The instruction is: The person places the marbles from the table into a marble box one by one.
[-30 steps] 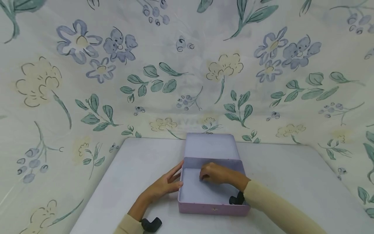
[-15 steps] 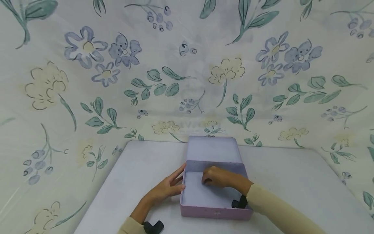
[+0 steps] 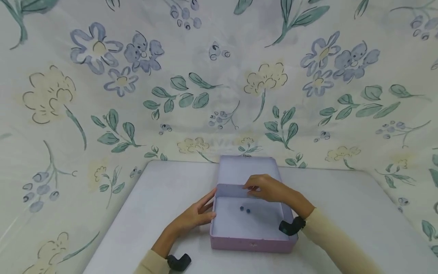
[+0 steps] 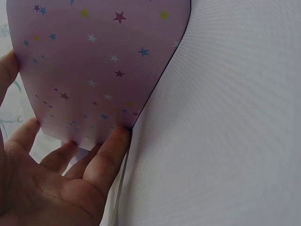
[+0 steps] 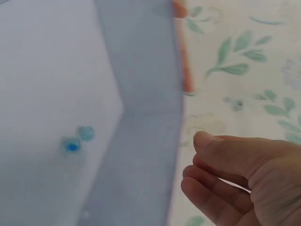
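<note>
A pink-purple box [image 3: 236, 244] stands on the table with its hinged lid [image 3: 247, 169] tipped back. On its pale floor lie two small blue marbles [image 5: 71, 145], close together. My left hand [image 3: 191, 220] rests its spread fingers and thumb against the box's left side; in the left wrist view these fingertips touch a star-printed wall [image 4: 99, 61]. Over the rear of the box hovers my right hand [image 3: 268, 188], with loosely bent fingers. Nothing shows between its thumb and fingers in the right wrist view.
The white table [image 3: 171, 182] extends on both sides of the box. A flower-patterned sheet [image 3: 219, 95] rises behind and around it. Black wrist cameras [image 3: 179, 262] sit on both wrists.
My right hand has let go of the two marbles, now visible on the box floor. It has lifted up and back towards the lid. The left hand stays at the box's side.
</note>
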`<state>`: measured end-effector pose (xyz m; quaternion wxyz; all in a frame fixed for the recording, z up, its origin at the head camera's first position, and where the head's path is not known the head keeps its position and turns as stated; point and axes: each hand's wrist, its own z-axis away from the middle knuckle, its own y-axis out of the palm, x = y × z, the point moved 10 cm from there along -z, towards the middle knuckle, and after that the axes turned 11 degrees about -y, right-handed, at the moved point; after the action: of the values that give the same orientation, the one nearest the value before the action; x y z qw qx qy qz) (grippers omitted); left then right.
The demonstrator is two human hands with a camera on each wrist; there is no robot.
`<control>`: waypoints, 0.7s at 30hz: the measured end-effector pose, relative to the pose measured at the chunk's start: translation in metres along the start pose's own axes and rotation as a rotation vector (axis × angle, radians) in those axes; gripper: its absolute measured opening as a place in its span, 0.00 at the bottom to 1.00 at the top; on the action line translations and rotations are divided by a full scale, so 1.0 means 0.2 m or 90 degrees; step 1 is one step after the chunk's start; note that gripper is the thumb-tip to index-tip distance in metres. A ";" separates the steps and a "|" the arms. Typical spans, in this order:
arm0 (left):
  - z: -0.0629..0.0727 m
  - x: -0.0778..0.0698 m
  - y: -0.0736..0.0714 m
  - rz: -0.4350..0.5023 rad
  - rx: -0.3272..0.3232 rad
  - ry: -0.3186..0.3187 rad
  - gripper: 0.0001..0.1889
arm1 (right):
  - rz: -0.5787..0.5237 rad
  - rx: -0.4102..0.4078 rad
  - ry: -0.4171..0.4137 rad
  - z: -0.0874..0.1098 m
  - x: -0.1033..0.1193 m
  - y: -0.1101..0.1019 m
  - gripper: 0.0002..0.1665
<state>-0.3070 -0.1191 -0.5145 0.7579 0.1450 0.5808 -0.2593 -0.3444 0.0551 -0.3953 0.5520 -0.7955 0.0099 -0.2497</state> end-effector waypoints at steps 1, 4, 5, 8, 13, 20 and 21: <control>0.00 0.00 0.00 -0.003 -0.002 0.000 0.44 | 0.002 -0.012 0.003 0.02 0.00 -0.04 0.13; 0.00 0.00 0.00 -0.012 -0.004 0.002 0.43 | 0.018 -0.047 0.006 0.10 0.02 -0.13 0.14; 0.00 0.00 0.00 -0.015 -0.005 0.003 0.43 | 0.023 -0.058 0.009 0.13 0.02 -0.15 0.15; 0.00 0.00 -0.01 -0.017 -0.006 0.006 0.44 | 0.043 -0.084 0.016 0.23 0.01 -0.22 0.16; 0.00 -0.01 -0.02 -0.023 -0.004 0.018 0.44 | 0.073 -0.116 0.033 0.40 -0.03 -0.29 0.16; -0.01 -0.01 -0.01 -0.023 0.002 0.023 0.43 | 0.064 -0.119 0.088 0.63 -0.10 -0.28 0.15; -0.01 -0.01 0.00 -0.022 0.003 0.023 0.43 | 0.063 -0.116 0.098 0.66 -0.10 -0.27 0.15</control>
<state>-0.3092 -0.1182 -0.5131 0.7423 0.1413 0.5963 -0.2711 -0.3227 0.1980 -0.3908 0.4871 -0.8192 0.1141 -0.2804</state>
